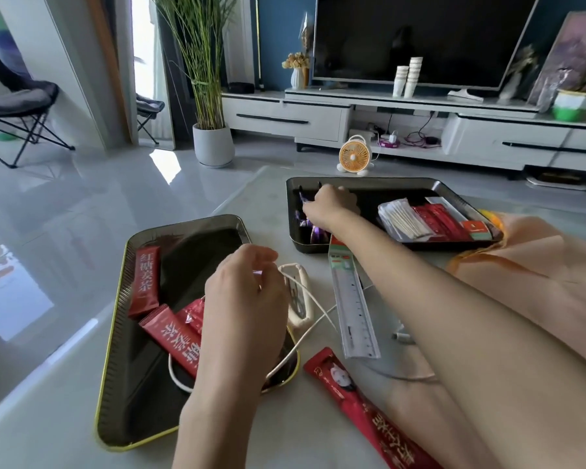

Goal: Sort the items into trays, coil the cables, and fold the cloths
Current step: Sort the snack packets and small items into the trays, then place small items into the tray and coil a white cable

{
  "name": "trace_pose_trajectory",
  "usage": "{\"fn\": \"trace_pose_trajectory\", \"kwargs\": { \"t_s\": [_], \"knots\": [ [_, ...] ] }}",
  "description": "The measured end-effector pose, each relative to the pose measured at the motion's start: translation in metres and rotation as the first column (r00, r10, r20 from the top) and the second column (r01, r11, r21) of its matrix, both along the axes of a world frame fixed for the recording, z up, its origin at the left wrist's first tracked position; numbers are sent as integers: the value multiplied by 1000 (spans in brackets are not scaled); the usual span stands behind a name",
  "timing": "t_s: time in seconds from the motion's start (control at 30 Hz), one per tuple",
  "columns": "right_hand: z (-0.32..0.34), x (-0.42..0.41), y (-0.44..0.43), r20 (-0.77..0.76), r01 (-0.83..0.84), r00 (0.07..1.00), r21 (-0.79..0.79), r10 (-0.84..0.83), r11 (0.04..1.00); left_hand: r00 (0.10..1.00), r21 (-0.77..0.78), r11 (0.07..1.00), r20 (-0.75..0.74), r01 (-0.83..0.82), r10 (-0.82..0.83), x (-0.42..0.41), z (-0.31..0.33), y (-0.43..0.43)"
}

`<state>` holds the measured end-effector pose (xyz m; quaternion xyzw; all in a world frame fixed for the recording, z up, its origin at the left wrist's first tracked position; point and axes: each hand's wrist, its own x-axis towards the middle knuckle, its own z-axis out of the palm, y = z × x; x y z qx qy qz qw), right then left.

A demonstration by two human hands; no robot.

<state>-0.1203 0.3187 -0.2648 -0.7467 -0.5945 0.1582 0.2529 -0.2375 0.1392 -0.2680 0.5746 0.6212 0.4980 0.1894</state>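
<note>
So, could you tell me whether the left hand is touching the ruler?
Apart. The head view shows a strip of bare table between the left hand and the ruler.

The table (251,204) looks glossy, the ruler (354,309) clear plastic, the orange cloth (528,252) matt.

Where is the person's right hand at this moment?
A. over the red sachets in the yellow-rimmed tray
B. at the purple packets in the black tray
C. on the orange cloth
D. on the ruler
B: the right hand reaches into the left part of the black tray, with its fingers at the purple packets there.
</note>
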Motion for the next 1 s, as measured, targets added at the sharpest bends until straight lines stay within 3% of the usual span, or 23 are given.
{"fn": "trace_pose_trajectory", "kwargs": {
  "t_s": [0.1,0.17,0.3,0.4,0.43,0.5,0.53,0.57,0.73,0.8,0.93,1.0],
  "knots": [
    [14,14,-33,-155,-108,980,97,122,989,1000,12,1000,22,3,-4,-1,3,2],
    [15,27,-61,-172,-147,972,90,161,985,999,17,1000,44,18,-19,3,5,3],
    [0,53,-108,62,-184,982,106,178,977,993,-3,997,92,79,-78,18,7,0],
    [-10,61,-136,150,-323,937,27,316,946,991,-48,992,71,116,-112,27,4,-5],
    [-14,63,-143,251,-408,878,-51,407,912,990,-63,990,69,129,-124,30,4,-6],
    [-20,66,-153,545,-512,649,-203,530,835,988,-75,986,50,147,-144,34,4,-10],
    [-22,67,-155,649,-542,513,-262,561,799,989,-75,986,36,149,-147,35,5,-12],
    [-23,67,-155,683,-551,447,-299,578,779,989,-72,986,24,149,-147,36,5,-12],
    [-14,68,-152,784,-600,313,-275,536,752,989,-67,986,5,150,-150,38,7,-13],
    [-9,71,-157,815,-615,323,-205,480,762,987,-69,985,46,158,-155,39,9,-14],
    [7,81,-167,825,-684,494,171,277,709,957,-174,950,180,257,-226,46,10,-15],
    [12,82,-175,862,-713,466,232,200,662,917,-280,894,300,349,-264,50,11,-16]
  ]
}}
